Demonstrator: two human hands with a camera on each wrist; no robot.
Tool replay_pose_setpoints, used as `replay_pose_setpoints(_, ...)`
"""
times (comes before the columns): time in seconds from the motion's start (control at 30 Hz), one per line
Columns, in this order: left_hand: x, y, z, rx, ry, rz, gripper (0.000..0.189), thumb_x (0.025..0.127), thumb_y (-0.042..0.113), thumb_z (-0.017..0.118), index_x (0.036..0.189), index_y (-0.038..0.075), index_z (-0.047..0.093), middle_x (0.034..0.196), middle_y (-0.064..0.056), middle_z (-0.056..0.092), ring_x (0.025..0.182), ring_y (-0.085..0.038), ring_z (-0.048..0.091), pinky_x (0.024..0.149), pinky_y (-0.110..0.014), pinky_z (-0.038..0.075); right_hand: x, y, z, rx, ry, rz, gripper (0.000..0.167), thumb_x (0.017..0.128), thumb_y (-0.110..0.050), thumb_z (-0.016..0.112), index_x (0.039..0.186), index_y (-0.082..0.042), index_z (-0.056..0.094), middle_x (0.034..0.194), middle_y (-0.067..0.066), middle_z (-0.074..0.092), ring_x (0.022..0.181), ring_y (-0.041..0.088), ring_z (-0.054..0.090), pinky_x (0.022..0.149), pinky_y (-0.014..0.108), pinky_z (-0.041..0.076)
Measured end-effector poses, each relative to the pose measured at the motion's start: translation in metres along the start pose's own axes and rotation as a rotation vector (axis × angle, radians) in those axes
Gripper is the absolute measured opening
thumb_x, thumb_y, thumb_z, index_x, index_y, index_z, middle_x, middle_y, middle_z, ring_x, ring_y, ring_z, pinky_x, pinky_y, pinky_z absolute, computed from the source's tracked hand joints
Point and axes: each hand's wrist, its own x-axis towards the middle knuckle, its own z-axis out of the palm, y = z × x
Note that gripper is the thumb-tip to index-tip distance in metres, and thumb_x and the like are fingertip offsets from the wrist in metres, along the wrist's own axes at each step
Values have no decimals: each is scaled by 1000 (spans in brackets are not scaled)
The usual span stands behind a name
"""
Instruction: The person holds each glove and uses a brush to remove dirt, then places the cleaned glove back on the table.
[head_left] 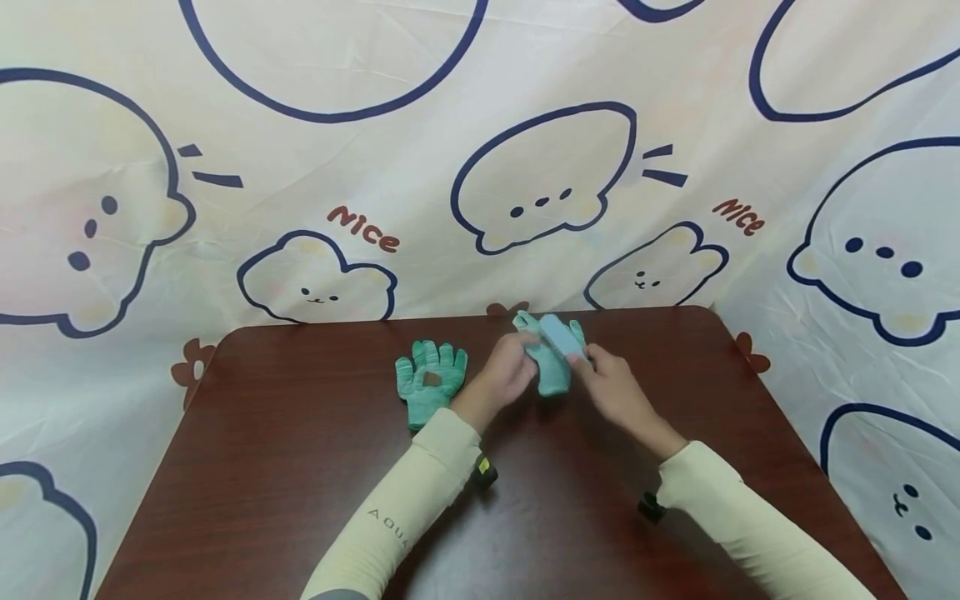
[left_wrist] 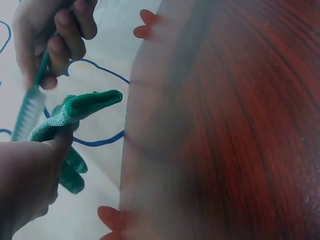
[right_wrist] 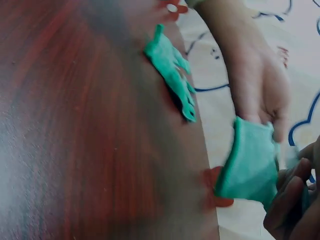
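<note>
My left hand (head_left: pixel 512 367) grips a green knitted glove (head_left: pixel 553 377) by its side, raised near the table's far edge. In the left wrist view the glove (left_wrist: pixel 92 106) shows darker green coated fingers. A light blue brush (head_left: pixel 561 336) is held by its handle in my right hand (head_left: pixel 611 387), over the glove in the head view. White bristles show on the brush (left_wrist: pixel 29 112) in the left wrist view, close beside the glove. The right wrist view shows the glove's cuff (right_wrist: pixel 250 162) hanging below my left hand (right_wrist: pixel 262 92).
A second green glove (head_left: pixel 427 404) lies palm-flat on the table to the left, with a brown patch (head_left: pixel 432 379) on it. The dark brown wooden table (head_left: pixel 262 483) ends just beyond my hands, against a white cartoon-print cloth (head_left: pixel 420 175).
</note>
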Motion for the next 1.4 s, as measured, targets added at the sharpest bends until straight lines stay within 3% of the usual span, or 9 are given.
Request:
replay_pose_setpoints(0.17, -4, 1, 2, -2, -2, 25, 68, 90, -14, 29, 157, -11, 18, 169, -14, 22, 154, -24, 20, 130, -42, 18, -3, -8, 11, -138, 16, -37, 39, 109, -38, 47, 115, -1, 58, 70, 4, 47, 60, 17, 47, 53, 29, 41)
replay_pose_setpoints(0.37, -5, -1, 1, -2, -7, 36, 73, 89, -14, 27, 158, -12, 3, 170, -21, 12, 157, -33, 11, 129, -55, 11, -2, -10, 7, -264, 64, 6, 46, 109, -39, 47, 127, 2, 56, 75, 8, 57, 63, 20, 53, 55, 31, 43)
replay_pose_setpoints(0.57, -3, -4, 0, -16, -42, 33, 68, 91, -13, 25, 158, -12, 13, 165, -26, 25, 154, -36, 24, 127, -56, 20, -3, -8, 0, -252, 73, 50, 43, 109, -39, 46, 118, 1, 58, 71, 8, 53, 57, 19, 50, 49, 30, 41)
replay_pose_setpoints(0.83, -3, -5, 3, -10, -1, -2, 64, 95, -12, 28, 158, -8, 19, 164, -23, 30, 152, -34, 29, 126, -54, 24, -5, -6, -3, -279, 124, 67, 42, 109, -38, 47, 117, 2, 58, 70, 9, 54, 56, 20, 50, 48, 30, 39)
replay_pose_setpoints(1.1, -6, -4, 3, 7, -10, -4, 66, 93, -13, 29, 158, -9, 17, 164, -22, 27, 153, -33, 26, 127, -56, 20, -3, -2, -7, -251, 137, 77, 45, 110, -39, 44, 117, 4, 57, 71, 10, 54, 57, 22, 52, 49, 31, 40)
replay_pose_setpoints(1.3, -5, -3, 0, -31, -24, 25, 73, 88, -15, 26, 158, -9, 6, 165, -20, 15, 149, -32, 18, 129, -57, 10, -2, 2, -11, -178, 143, 62, 48, 110, -42, 42, 118, 3, 56, 71, 9, 51, 56, 21, 47, 49, 32, 40)
replay_pose_setpoints(1.4, -3, -2, 0, -56, -20, 28, 72, 89, -14, 26, 158, -7, 7, 161, -17, 19, 144, -29, 22, 129, -55, 11, -4, 0, -12, -144, 145, 34, 52, 109, -47, 41, 120, 1, 57, 71, 8, 50, 55, 21, 45, 49, 33, 40)
